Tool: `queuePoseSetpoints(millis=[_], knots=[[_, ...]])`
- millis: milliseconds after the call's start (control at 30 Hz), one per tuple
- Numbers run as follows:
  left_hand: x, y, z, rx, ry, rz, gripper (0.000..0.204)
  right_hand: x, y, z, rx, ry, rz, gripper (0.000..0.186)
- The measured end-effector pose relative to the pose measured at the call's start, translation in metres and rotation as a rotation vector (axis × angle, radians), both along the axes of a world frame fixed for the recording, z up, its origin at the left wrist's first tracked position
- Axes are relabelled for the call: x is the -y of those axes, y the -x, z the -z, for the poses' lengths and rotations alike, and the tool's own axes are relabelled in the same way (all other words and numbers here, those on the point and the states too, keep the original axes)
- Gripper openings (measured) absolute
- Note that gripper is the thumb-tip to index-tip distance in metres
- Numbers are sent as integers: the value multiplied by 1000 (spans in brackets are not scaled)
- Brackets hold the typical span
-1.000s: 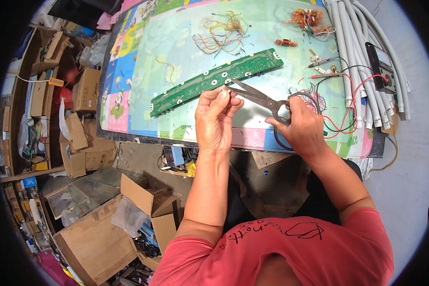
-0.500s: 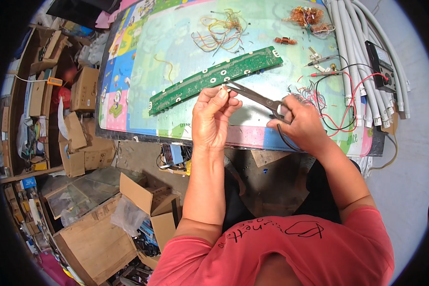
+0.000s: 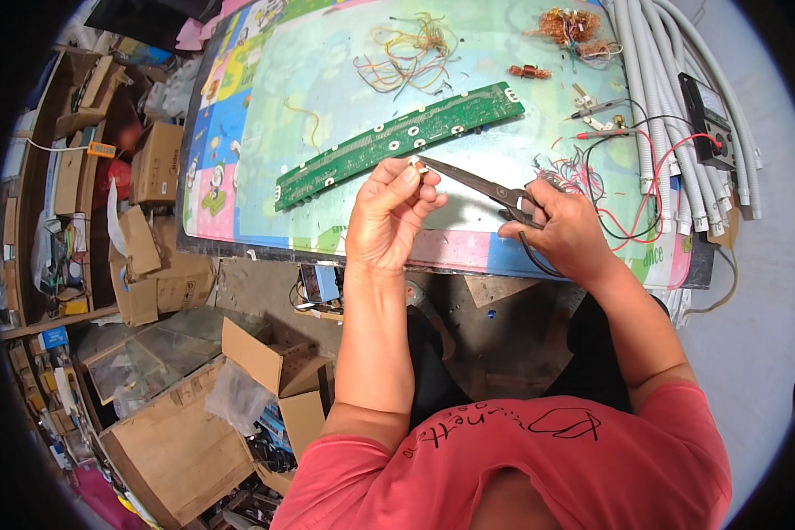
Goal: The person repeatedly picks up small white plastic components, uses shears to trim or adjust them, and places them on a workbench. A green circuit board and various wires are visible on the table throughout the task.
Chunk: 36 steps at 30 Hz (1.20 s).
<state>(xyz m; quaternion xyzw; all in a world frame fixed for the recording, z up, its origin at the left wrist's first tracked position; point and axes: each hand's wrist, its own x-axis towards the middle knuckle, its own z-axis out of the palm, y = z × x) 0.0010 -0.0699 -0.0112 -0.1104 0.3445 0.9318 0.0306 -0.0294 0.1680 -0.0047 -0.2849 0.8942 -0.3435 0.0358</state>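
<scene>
My left hand [image 3: 389, 203] pinches a small white piece [image 3: 417, 163] between thumb and fingers. My right hand [image 3: 552, 225] grips large dark scissors [image 3: 477, 184], their blades drawn together, with the tips at that piece. Just beyond both hands a long green circuit board [image 3: 353, 155] lies slanted on the patterned mat [image 3: 291, 230]. Loose red and dark wires [image 3: 574, 177] lie beside my right hand.
Yellowish wire tangle [image 3: 402, 53], copper coils [image 3: 570, 31] and a small coil [image 3: 528, 71] lie at the back. At right are white tubes [image 3: 636, 62] and a meter [image 3: 707, 115] with probe leads. At left stand cluttered shelves [image 3: 62, 265] and cardboard boxes [image 3: 155, 159].
My left hand has moved a little to the left with the piece. The scissor blades have closed from spread apart, and my right thumb has shifted with the handle.
</scene>
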Motion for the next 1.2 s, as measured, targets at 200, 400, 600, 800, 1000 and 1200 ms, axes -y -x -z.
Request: queuePoseSetpoints(millis=[200,400,600,800,1000,1200], knots=[[5,0,1,-11,16,39,9,1,0,-11,364,122,-19,44],[10,-1,3,10,35,51,9,-1,2,-5,678,159,-18,43],[11,-1,3,27,10,39,9,4,-2,-6,659,152,1,42],[2,0,1,119,-21,2,9,7,-5,8,-160,-12,114,47],[-8,0,6,68,-3,-66,8,10,-13,12,-191,-84,122,45],[-8,3,5,-12,84,-84,10,9,-13,12,250,161,51,46]])
